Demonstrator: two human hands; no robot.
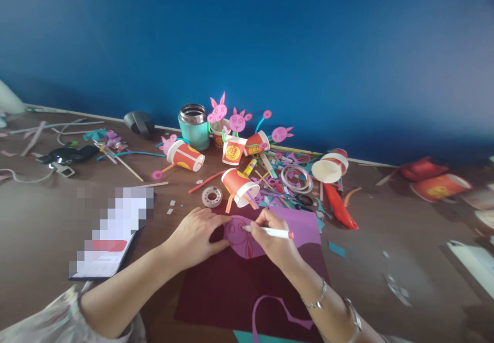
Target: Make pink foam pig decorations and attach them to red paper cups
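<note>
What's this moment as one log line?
left grip: touching pink cutout | right grip: holding white marker, tip at drawn circle | under cutout: maroon sheet | beyond left grip: tape roll

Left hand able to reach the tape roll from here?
Probably yes: the tape roll sits just beyond the left hand, nothing visibly between, though that hand touches the pink cutout.

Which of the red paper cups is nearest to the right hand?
The cup lying on its side just right of the white tape roll; the other red cups are farther from the right hand.
</note>
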